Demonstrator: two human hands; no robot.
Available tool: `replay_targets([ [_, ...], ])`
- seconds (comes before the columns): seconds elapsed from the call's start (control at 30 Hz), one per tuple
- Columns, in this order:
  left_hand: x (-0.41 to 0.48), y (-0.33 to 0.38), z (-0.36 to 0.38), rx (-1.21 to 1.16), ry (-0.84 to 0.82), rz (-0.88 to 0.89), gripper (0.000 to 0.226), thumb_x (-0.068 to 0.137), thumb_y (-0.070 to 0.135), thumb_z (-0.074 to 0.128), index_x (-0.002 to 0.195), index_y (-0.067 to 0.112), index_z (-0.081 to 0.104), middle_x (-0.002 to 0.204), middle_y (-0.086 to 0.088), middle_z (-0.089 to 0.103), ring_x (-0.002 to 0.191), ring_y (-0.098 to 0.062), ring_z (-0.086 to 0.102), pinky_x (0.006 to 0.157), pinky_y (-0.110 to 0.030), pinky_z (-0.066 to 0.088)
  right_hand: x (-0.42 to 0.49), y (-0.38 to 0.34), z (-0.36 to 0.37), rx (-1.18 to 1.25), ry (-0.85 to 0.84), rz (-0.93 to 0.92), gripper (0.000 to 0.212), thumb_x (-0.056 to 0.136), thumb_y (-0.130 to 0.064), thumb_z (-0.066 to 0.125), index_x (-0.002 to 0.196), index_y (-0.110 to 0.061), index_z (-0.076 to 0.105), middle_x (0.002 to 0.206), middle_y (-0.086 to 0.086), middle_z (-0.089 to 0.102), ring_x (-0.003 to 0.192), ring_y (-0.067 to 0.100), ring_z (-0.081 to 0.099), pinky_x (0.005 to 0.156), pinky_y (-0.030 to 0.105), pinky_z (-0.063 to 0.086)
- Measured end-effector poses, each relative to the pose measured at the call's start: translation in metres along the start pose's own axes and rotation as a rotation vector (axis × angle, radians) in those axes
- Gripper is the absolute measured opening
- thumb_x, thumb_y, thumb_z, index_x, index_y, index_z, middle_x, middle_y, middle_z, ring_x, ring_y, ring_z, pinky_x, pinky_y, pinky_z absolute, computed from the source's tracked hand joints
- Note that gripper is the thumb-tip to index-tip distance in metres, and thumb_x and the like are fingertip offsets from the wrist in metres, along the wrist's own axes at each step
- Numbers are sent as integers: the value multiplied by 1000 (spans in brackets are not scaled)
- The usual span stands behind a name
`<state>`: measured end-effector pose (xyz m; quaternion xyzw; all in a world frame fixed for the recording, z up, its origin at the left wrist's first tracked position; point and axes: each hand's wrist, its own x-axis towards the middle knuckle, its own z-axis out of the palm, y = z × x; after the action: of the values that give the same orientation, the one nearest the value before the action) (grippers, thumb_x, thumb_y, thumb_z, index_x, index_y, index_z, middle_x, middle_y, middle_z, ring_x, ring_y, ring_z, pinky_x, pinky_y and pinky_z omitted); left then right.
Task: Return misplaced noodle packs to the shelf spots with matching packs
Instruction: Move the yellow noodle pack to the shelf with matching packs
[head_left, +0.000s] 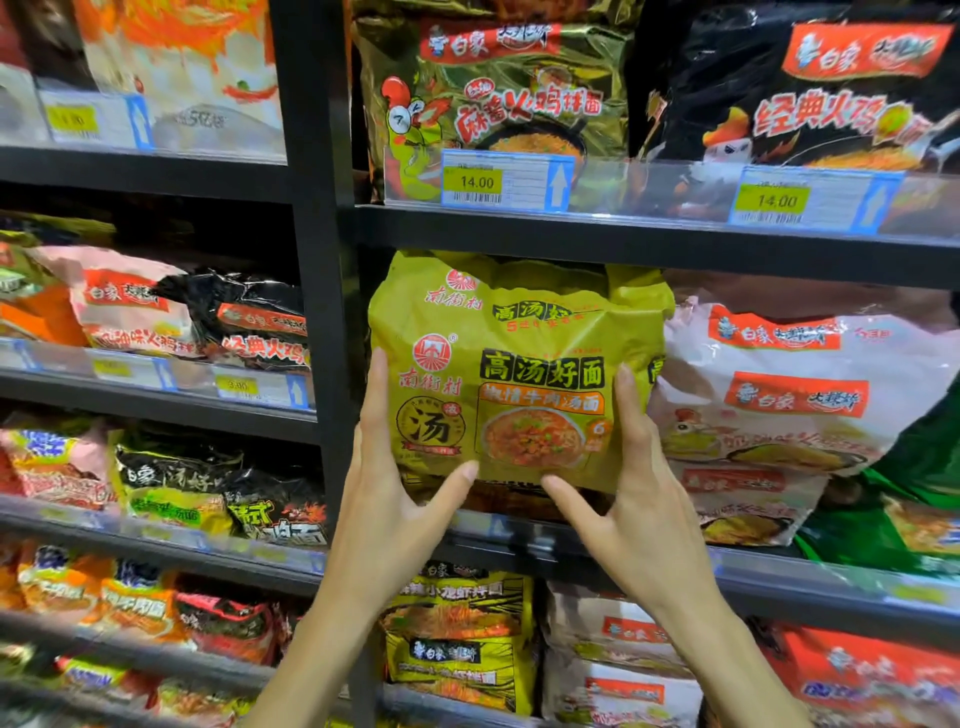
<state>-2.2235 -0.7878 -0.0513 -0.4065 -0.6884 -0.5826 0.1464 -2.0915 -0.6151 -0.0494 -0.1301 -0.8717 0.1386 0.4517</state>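
Yellow noodle pack (519, 384) is pressed between left grip (389, 499) and right grip (639, 493), both spread flat; matching pack (524, 291) is seen just beyond. Placement is judged nearly complete, release outstanding.

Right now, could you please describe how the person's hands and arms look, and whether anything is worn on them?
The left hand and the right hand are both bare, and the arms are uncovered down to the picture's lower edge. No sleeves, gloves, rings, watch or bracelet show. The fingers are slender, with short nails that look unpainted.
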Motion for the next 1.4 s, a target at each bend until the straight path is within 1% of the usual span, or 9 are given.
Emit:
replay_targets([
  [0.23,5,-1,1,-23,22,22,115,83,25,82,155,57,-3,157,39,21,147,-5,37,118,-48,39,0,-3,0,214,-28,36,111,85,-25,78,149,-61,-5,154,-16,38,134,9,49,100,35,50],
  [0.4,-6,2,2,-23,45,33,116,82,13,83,162,35,1,139,63,11,128,36,22,102,5,25,-9,-12,-9,225,-16,43,108,82,-23,80,151,-59,5,136,-24,47,121,7,59,96,33,53],
  [0.47,-11,6,0,-38,40,32,115,82,11,83,162,32,3,137,65,12,126,38,21,98,9,23,-11,-14,-16,235,-26,48,108,82,-23,80,151,-59,6,140,-24,49,120,8,60,96,30,52],
  [0.7,-34,25,-9,-130,43,24,109,83,8,82,162,31,11,135,63,23,120,35,36,97,2,36,-23,-25,-37,262,-39,41,105,79,-17,82,153,-52,15,153,-30,34,131,6,53,102,30,49],
  [0.9,-61,40,-18,-254,64,30,104,85,11,81,161,37,15,162,28,25,148,0,33,114,-52,41,-46,-38,-60,350,-47,50,103,78,-6,82,155,-40,23,148,-43,27,122,-19,47,95,10,43],
  [1.03,-76,48,-21,-290,35,26,101,86,6,79,161,33,18,164,22,26,150,-4,31,115,-53,40,-64,-50,-77,334,-54,75,102,79,-8,81,155,-41,22,143,-50,26,121,-18,48,97,23,48],
  [1.2,-101,56,-20,-312,56,42,96,86,8,76,162,23,18,167,10,24,154,-13,25,120,-55,32,-88,-58,-95,291,-49,57,100,79,-6,81,156,-35,23,141,-52,25,128,-7,44,90,17,49],
  [1.27,-112,65,-20,-313,52,43,96,87,5,76,161,22,18,167,8,24,154,-13,25,120,-54,32,-98,-59,-103,286,-46,54,101,79,-7,81,157,-34,23,145,-48,26,127,-20,41,95,12,46],
  [1.4,-136,87,-13,-312,48,47,95,87,-2,76,160,19,19,167,7,24,154,-12,25,121,-51,31,-118,-63,-126,272,-33,67,102,79,-11,81,157,-37,21,147,-44,27,128,5,50,99,41,52],
])
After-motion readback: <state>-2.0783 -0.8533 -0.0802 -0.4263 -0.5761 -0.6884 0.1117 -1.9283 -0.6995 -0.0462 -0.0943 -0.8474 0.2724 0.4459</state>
